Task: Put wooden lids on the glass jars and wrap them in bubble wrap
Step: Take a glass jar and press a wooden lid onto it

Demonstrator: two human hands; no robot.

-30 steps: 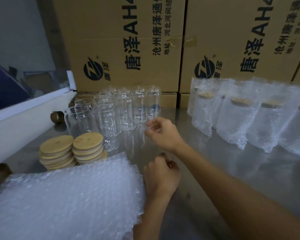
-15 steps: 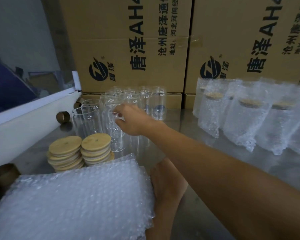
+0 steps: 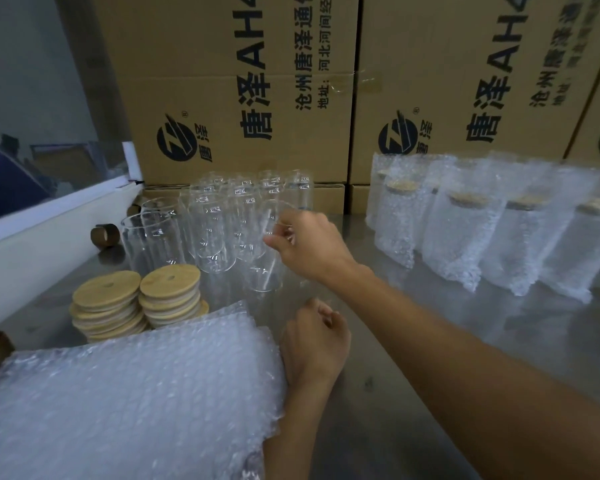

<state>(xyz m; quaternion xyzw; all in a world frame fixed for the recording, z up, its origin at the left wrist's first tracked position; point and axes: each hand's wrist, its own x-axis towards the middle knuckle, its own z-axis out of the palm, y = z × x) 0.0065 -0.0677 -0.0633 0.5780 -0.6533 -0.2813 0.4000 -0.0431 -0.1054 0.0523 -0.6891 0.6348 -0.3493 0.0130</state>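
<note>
Held jar: a clear glass jar (image 3: 267, 247) at 12 o'clock of centre, tilted, at the front of the cluster of bare jars (image 3: 222, 216).
Right hand: the right hand (image 3: 312, 247) pinches the jar's rim, fingers (image 3: 279, 237) curled on it.
Left hand: the left hand (image 3: 314, 344), at 6 o'clock of the jar, loosely curled, holds nothing.
Wooden lids: two stacks (image 3: 136, 306) at 9 o'clock.
Bubble wrap: a pile of sheets (image 3: 129, 403) at 7 o'clock.
Wrapped jars: a row (image 3: 465, 230) at 3 o'clock on the table (image 3: 499, 341).
Cardboard boxes: stacked (image 3: 257, 81) behind.
</note>
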